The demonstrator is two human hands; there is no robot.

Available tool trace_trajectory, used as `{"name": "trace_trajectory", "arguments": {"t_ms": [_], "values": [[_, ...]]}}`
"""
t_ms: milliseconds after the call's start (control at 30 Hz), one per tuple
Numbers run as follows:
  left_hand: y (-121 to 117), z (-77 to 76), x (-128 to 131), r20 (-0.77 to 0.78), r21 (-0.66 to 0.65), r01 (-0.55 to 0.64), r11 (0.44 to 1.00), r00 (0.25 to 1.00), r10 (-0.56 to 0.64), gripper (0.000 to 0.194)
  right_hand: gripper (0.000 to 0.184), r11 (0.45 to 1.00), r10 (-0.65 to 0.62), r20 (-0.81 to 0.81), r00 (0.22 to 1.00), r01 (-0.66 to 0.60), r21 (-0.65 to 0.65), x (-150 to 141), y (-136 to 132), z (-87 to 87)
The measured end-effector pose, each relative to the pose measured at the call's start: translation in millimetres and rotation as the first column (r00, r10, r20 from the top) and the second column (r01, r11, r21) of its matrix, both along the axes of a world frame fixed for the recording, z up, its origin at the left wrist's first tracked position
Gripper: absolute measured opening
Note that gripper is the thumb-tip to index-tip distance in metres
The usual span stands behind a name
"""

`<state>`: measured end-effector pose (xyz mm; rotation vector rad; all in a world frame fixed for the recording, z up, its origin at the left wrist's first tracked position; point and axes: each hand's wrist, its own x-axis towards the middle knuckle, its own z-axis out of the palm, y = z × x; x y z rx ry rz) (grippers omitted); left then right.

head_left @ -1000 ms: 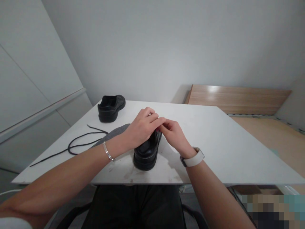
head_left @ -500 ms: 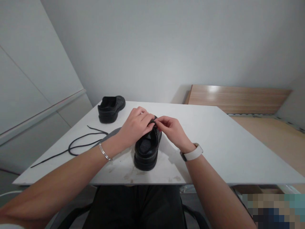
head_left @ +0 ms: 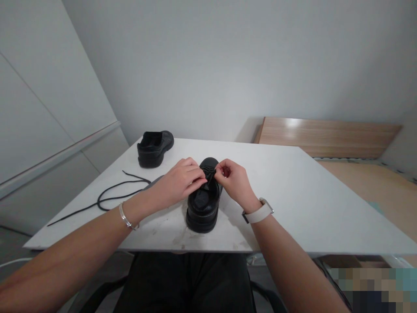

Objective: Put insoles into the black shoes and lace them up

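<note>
A black shoe [head_left: 202, 221] stands on the white table in front of me, its heel towards me. At the left of its lacing is my left hand [head_left: 179, 180], fingers bent together at the shoe's edge; what lies between the fingertips is hidden. My right hand [head_left: 237, 181] pinches the black shoelace at the right of the lacing, thumb against forefinger. To the left, a loose black shoelace [head_left: 109, 198] lies looped on the table. Part of a grey object [head_left: 157, 180] shows behind my left forearm, mostly covered.
Another black shoe [head_left: 151, 158] stands at the far left of the white table [head_left: 293, 204]. A wall closes off the back. Beyond the table's right edge is a wooden board [head_left: 329, 134] above a tan surface.
My hands have moved apart from where they met over the lacing. The left came back to the shoe's left side, uncovering the laces and toe. The view shifted slightly.
</note>
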<state>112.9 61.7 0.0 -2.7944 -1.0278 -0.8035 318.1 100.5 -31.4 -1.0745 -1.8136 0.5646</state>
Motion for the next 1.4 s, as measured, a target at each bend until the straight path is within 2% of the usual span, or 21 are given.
{"name": "trace_trajectory", "arguments": {"t_ms": [100,167,200,267,333,367,400,467,500,567,633,700,767,867,967,1133,1267,1400], "values": [[3.1,5.5,-16.9,-0.002,-0.036,-0.054,0.998,0.999,0.054,0.033,0.008,0.994,-0.026,0.032,0.999,0.023,0.103,3.4,-16.8,12.1],[9.0,7.6,-37.6,-0.033,0.011,-0.202,0.979,0.979,0.202,0.037,0.011,0.985,0.033,0.072,0.997,-0.044,0.168,3.5,-41.0,24.6],[13.3,7.2,-50.6,-0.055,0.049,-0.305,0.951,0.950,0.308,0.038,0.016,0.979,0.093,0.111,0.989,-0.112,0.173,2.4,-55.4,30.3],[24.2,2.7,-79.4,-0.130,0.106,-0.503,0.858,0.848,0.513,0.040,0.026,0.952,0.188,0.316,0.930,-0.251,0.173,-1.7,-83.4,36.9],[35.3,-5.0,-106.7,-0.220,0.123,-0.636,0.762,0.731,0.646,0.047,0.043,0.946,0.151,0.477,0.866,-0.267,0.184,-7.4,-103.9,35.8],[39.8,-8.9,-117.8,-0.264,0.113,-0.679,0.725,0.683,0.681,0.050,0.049,0.950,0.104,0.544,0.833,-0.245,0.193,-10.3,-109.9,33.0],[43.0,-12.2,-126.4,-0.313,0.086,-0.696,0.713,0.661,0.682,0.051,0.051,0.956,0.053,0.596,0.801,-0.213,0.201,-13.0,-113.3,29.6],[45.7,-15.1,-135.9,-0.369,0.030,-0.704,0.709,0.652,0.663,0.048,0.037,0.968,-0.012,0.666,0.746,-0.158,0.194,-17.1,-113.6,23.6],[45.4,-14.6,-137.4,-0.366,0.013,-0.702,0.712,0.659,0.657,0.046,0.028,0.973,-0.014,0.675,0.737,-0.145,0.179,-18.2,-111.9,22.1],[43.9,-10.6,-137.6,-0.297,0.046,-0.711,0.702,0.661,0.689,0.042,0.018,0.980,0.007,0.642,0.767,-0.134,0.150,-18.0,-107.0,22.9],[44.5,-5.5,-138.8,-0.202,0.131,-0.731,0.670,0.642,0.740,0.042,0.017,0.982,0.001,0.568,0.823,-0.108,0.154,-14.2,-100.7,26.9],[49.5,-2.5,-144.6,-0.160,0.189,-0.749,0.635,0.615,0.772,0.048,0.019,0.978,-0.056,0.503,0.863,-0.055,0.202,-6.8,-91.1,30.0],[57.7,-3.6,-153.9,-0.185,0.165,-0.760,0.628,0.602,0.777,0.055,0.019,0.962,-0.131,0.456,0.880,0.002,0.271,3.7,-75.2,29.4],[69.5,-11.2,-166.3,-0.246,0.086,-0.754,0.651,0.617,0.747,0.052,0.014,0.922,-0.267,0.389,0.882,0.116,0.370,24.1,-37.3,22.4],[74.5,-19.9,-171.1,-0.222,0.064,-0.743,0.666,0.640,0.736,0.045,0.012,0.862,-0.393,0.319,0.863,0.225,0.454,48.0,11.7,13.4],[75.2,-31.3,-170.3,-0.150,0.057,-0.709,0.703,0.690,0.708,0.043,0.015,0.812,-0.508,0.240,0.827,0.367,0.454,87.1,81.9,-9.0],[77.5,-43.3,-167.9,-0.026,0.039,-0.645,0.763,0.763,0.646,0.045,0.021,0.792,-0.562,0.165,0.810,0.471,0.388,108.8,107.5,-37.3],[78.8,-54.5,-167.2,0.079,0.008,-0.628,0.778,0.776,0.626,0.044,0.025,0.758,-0.617,0.136,0.775,0.539,0.366,114.7,114.0,-56.2]]}}
